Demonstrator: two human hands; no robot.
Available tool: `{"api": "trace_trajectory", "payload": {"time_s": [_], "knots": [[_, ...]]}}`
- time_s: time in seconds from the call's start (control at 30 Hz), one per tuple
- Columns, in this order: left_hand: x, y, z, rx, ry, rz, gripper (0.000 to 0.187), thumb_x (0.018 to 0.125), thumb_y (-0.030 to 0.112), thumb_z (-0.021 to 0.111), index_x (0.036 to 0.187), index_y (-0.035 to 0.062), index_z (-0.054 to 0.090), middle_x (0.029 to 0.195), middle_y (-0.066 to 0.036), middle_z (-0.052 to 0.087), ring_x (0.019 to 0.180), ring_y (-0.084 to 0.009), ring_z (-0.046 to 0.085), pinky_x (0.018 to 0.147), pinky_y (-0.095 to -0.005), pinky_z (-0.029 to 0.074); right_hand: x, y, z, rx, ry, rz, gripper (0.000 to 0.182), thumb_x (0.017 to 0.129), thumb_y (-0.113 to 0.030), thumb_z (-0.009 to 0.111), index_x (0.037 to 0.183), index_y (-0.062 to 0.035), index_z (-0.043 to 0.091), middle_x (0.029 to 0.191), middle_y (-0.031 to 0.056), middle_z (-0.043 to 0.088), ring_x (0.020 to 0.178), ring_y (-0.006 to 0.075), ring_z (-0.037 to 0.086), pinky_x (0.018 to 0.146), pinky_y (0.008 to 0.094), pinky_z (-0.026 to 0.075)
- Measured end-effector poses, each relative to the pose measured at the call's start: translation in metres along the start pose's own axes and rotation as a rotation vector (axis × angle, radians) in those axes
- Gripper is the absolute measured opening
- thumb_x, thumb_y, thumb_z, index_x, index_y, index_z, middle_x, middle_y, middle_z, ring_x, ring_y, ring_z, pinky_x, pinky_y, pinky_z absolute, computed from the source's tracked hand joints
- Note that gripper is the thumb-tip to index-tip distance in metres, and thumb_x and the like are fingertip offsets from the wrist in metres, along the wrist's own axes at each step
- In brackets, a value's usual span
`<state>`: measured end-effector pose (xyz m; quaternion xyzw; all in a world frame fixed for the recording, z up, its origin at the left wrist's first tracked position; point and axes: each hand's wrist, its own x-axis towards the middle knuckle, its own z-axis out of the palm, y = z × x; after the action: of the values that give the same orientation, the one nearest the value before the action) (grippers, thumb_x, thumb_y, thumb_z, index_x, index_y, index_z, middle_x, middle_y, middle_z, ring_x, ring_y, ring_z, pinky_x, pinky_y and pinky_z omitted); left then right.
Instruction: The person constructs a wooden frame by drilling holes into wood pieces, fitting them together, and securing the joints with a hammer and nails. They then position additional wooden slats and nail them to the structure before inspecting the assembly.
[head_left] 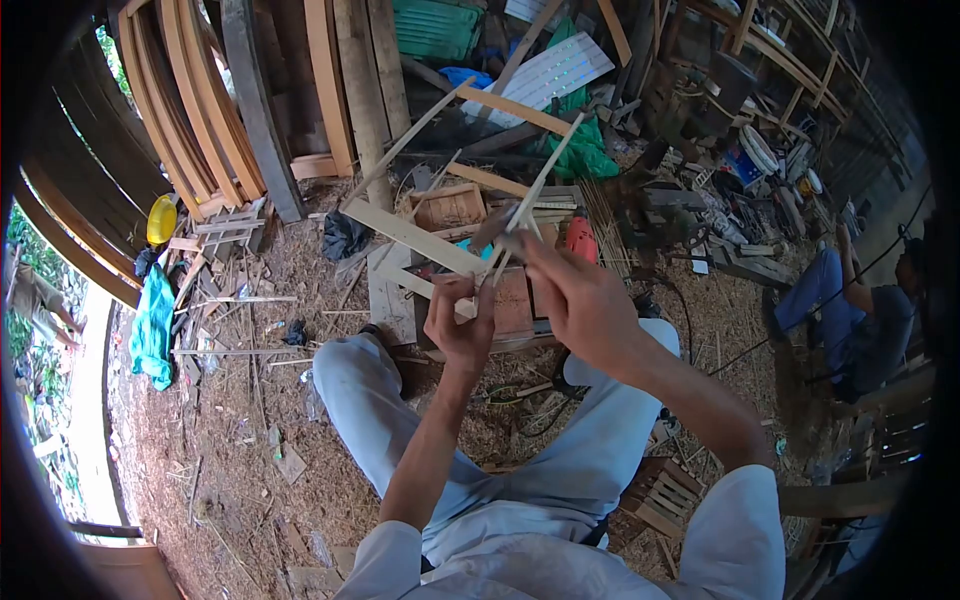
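A light wooden frame (pixel 415 236) made of thin slats is tilted up in front of my knees. My left hand (pixel 460 328) is closed at its near corner, with thumb and fingers pinched around the slat ends. Whether a nail is also in that pinch is too small to tell. My right hand (pixel 582 305) is closed on what looks like a hammer (pixel 490 231), its dark head blurred close above the corner. Below the frame stands a low wooden work block (pixel 514 300). Just beyond my right hand is a red power tool (pixel 581 238).
Wood shavings and scraps cover the ground (pixel 250 430). Tall planks (pixel 190 100) lean at the left, near a yellow helmet (pixel 161 219). A slatted wooden piece (pixel 662 497) lies beside my right leg. Another person (pixel 860 310) sits at the right; someone else (pixel 40 300) is outside at the left.
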<state>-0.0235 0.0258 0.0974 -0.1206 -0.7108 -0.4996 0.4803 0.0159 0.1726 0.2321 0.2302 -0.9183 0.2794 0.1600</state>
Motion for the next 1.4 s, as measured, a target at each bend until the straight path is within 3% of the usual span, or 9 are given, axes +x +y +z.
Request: {"api": "trace_trajectory", "payload": {"time_s": [0.17, 0.37, 0.63, 0.77, 0.83, 0.93, 1.13, 1.23, 1.4], "knots": [[-0.017, -0.011, 0.004, -0.169, 0.059, -0.153, 0.046, 0.073, -0.002, 0.078, 0.102, 0.0025, 0.042, 0.084, -0.007, 0.060, 0.082, -0.0145, 0.060, 0.074, -0.0300, 0.050, -0.003, 0.006, 0.006, -0.087, -0.134, 0.010, 0.040, 0.094, -0.013, 0.052, 0.133, -0.0060, 0.046, 0.078, 0.0178, 0.061, 0.062, 0.0364, 0.062, 0.053, 0.0448, 0.048], [-0.016, -0.009, 0.005, -0.232, 0.048, -0.338, 0.048, 0.074, -0.003, 0.077, 0.090, 0.0078, 0.033, 0.083, -0.008, 0.059, 0.083, -0.0155, 0.059, 0.086, -0.0323, 0.046, -0.006, 0.008, 0.013, 0.072, 0.184, -0.171, 0.040, 0.093, -0.012, 0.053, 0.133, -0.0067, 0.048, 0.075, 0.0165, 0.060, 0.061, 0.0364, 0.061, 0.052, 0.0435, 0.048], [-0.011, -0.008, 0.003, -0.273, 0.047, -0.221, 0.050, 0.073, -0.003, 0.077, 0.087, 0.0086, 0.031, 0.082, -0.007, 0.058, 0.083, -0.0158, 0.060, 0.085, -0.0308, 0.043, -0.008, 0.007, 0.008, -0.077, -0.129, 0.019, 0.040, 0.094, -0.017, 0.052, 0.133, -0.0080, 0.048, 0.083, 0.0184, 0.064, 0.066, 0.0368, 0.064, 0.054, 0.0464, 0.049], [-0.008, -0.009, 0.006, -0.233, 0.038, -0.268, 0.049, 0.072, -0.004, 0.076, 0.087, 0.0084, 0.031, 0.083, -0.008, 0.058, 0.085, -0.0153, 0.059, 0.085, -0.0293, 0.042, -0.003, 0.003, -0.001, -0.129, -0.116, 0.012, 0.040, 0.094, -0.017, 0.053, 0.133, -0.0095, 0.048, 0.084, 0.0180, 0.064, 0.065, 0.0376, 0.063, 0.055, 0.0469, 0.049], [-0.012, -0.013, 0.007, -0.316, 0.070, -0.282, 0.047, 0.071, -0.006, 0.076, 0.088, 0.0077, 0.033, 0.086, -0.009, 0.058, 0.085, -0.0158, 0.059, 0.085, -0.0291, 0.042, -0.004, -0.002, 0.003, 0.144, 0.221, -0.029, 0.040, 0.094, -0.017, 0.053, 0.133, -0.0104, 0.049, 0.086, 0.0181, 0.065, 0.065, 0.0376, 0.063, 0.055, 0.0469, 0.050], [-0.014, -0.016, 0.007, -0.250, 0.052, -0.255, 0.047, 0.071, -0.006, 0.076, 0.090, 0.0069, 0.035, 0.084, -0.008, 0.059, 0.086, -0.0155, 0.059, 0.085, -0.0295, 0.043, -0.010, 0.004, 0.018, -0.018, -0.136, 0.056, 0.040, 0.094, -0.018, 0.052, 0.133, -0.0097, 0.049, 0.089, 0.0185, 0.064, 0.067, 0.0376, 0.064, 0.056, 0.0468, 0.050], [-0.007, -0.006, 0.006, -0.368, 0.093, -0.314, 0.048, 0.072, 0.001, 0.080, 0.088, 0.0079, 0.035, 0.077, -0.005, 0.058, 0.076, -0.0110, 0.053, 0.075, -0.0251, 0.040, -0.001, -0.001, 0.006, 0.152, 0.251, -0.036, 0.040, 0.094, -0.016, 0.052, 0.132, -0.0089, 0.049, 0.086, 0.0186, 0.064, 0.069, 0.0373, 0.064, 0.057, 0.0464, 0.051], [-0.007, -0.006, 0.003, -0.070, 0.027, -0.229, 0.046, 0.072, 0.001, 0.079, 0.088, 0.0078, 0.036, 0.078, -0.005, 0.058, 0.076, -0.0116, 0.053, 0.073, -0.0259, 0.040, -0.006, 0.011, 0.016, -0.071, -0.119, 0.095, 0.040, 0.093, -0.015, 0.053, 0.133, -0.0085, 0.049, 0.083, 0.0178, 0.064, 0.068, 0.0360, 0.064, 0.057, 0.0458, 0.050], [-0.008, -0.009, 0.006, -0.258, 0.058, -0.224, 0.048, 0.071, -0.003, 0.079, 0.085, 0.0078, 0.034, 0.078, -0.005, 0.058, 0.082, -0.0144, 0.058, 0.078, -0.0293, 0.043, -0.006, 0.006, 0.006, 0.026, 0.118, -0.067, 0.041, 0.093, -0.013, 0.054, 0.133, -0.0074, 0.047, 0.080, 0.0175, 0.063, 0.066, 0.0354, 0.063, 0.055, 0.0450, 0.048]]}}
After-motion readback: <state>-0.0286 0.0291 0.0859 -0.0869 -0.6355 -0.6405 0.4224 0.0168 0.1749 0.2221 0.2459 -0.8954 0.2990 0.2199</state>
